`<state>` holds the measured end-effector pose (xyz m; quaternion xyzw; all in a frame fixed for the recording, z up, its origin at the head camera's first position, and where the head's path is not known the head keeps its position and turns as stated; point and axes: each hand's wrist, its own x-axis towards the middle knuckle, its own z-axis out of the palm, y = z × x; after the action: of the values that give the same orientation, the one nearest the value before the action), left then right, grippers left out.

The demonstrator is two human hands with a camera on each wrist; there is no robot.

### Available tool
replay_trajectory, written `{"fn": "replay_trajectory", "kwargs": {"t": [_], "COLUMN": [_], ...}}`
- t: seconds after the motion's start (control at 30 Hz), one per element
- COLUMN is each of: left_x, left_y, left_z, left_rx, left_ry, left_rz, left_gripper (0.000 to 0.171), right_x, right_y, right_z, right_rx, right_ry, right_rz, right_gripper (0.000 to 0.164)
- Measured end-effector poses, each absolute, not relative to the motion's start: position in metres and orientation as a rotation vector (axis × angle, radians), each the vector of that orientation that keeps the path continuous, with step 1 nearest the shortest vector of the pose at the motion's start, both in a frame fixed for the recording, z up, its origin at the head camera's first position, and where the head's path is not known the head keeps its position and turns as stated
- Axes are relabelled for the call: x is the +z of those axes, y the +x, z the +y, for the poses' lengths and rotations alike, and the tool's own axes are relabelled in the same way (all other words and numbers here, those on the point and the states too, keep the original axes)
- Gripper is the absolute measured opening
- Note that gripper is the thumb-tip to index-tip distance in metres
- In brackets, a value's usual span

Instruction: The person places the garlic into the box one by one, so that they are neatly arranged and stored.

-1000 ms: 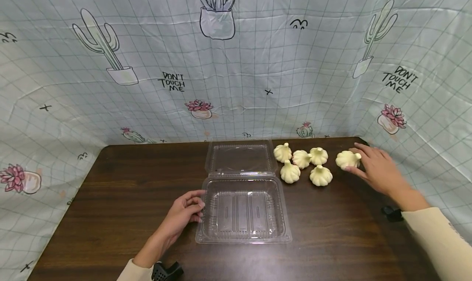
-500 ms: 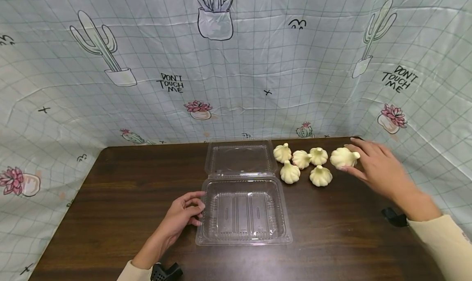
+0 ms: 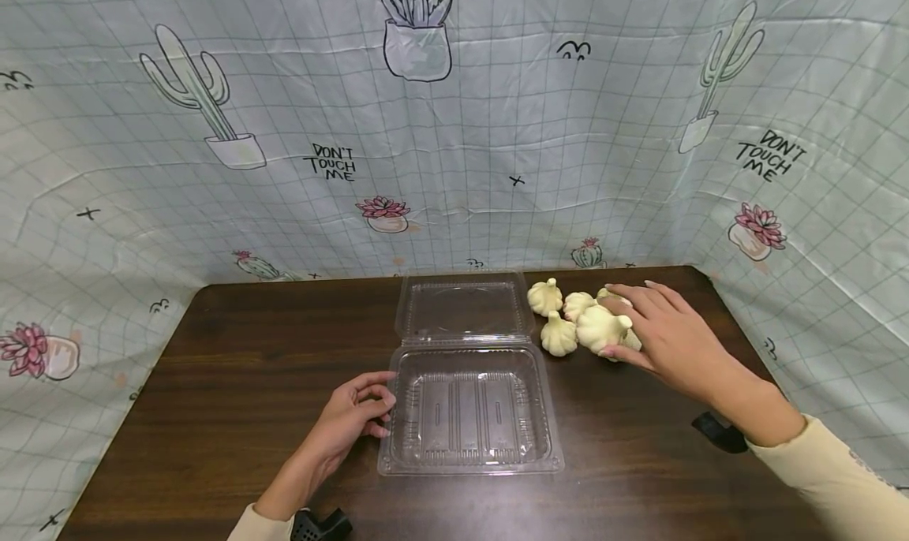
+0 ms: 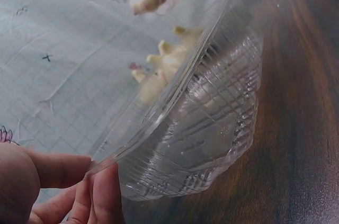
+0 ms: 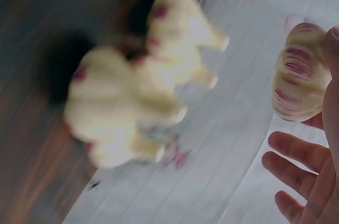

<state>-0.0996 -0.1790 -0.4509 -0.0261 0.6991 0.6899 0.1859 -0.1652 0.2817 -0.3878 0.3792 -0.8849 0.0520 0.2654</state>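
My right hand [image 3: 671,336] pinches a garlic bulb [image 3: 600,330] between thumb and fingers. In the right wrist view that bulb [image 5: 301,73] shows purple streaks, and the other fingers spread out below it. Behind and beside it on the table are several more garlic bulbs [image 3: 559,334], partly covered by the hand. A clear plastic clamshell box [image 3: 472,470] lies with its lid [image 3: 465,308] folded back, its base facing me. My left hand [image 3: 348,415] pinches the left rim of the base; the left wrist view shows thumb and fingers [image 4: 106,192] at the rim.
The dark wooden table [image 3: 248,352] carries everything. A pale grid-patterned cloth [image 3: 454,147] with cactus drawings hangs behind the table and along both sides. Black camera mounts sit at the left wrist [image 3: 323,524] and right wrist [image 3: 719,432].
My right hand has carried the garlic bulb up and leftward from the right end of the table, over the other bulbs. The left hand stays at the box rim.
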Motion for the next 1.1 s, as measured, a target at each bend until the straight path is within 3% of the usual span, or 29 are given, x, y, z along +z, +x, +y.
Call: {"fn": "replay_trajectory", "kwargs": {"t": [0.53,1.1], "left_x": [-0.453,-0.452], "left_y": [-0.098,-0.098], "left_z": [-0.179,-0.179], "left_rx": [1.958,1.986], "left_ry": [-0.080,-0.090], "left_rz": [1.944,1.928], "left_gripper": [0.051,0.049], "right_x": [-0.396,-0.402], "right_y": [-0.157,-0.163], "right_z": [0.198,0.148], "right_rx": [0.108,-0.024], "right_ry": [1.308,1.499], "right_rz": [-2.343,-2.288], "right_gripper": [0.083,0.079]}}
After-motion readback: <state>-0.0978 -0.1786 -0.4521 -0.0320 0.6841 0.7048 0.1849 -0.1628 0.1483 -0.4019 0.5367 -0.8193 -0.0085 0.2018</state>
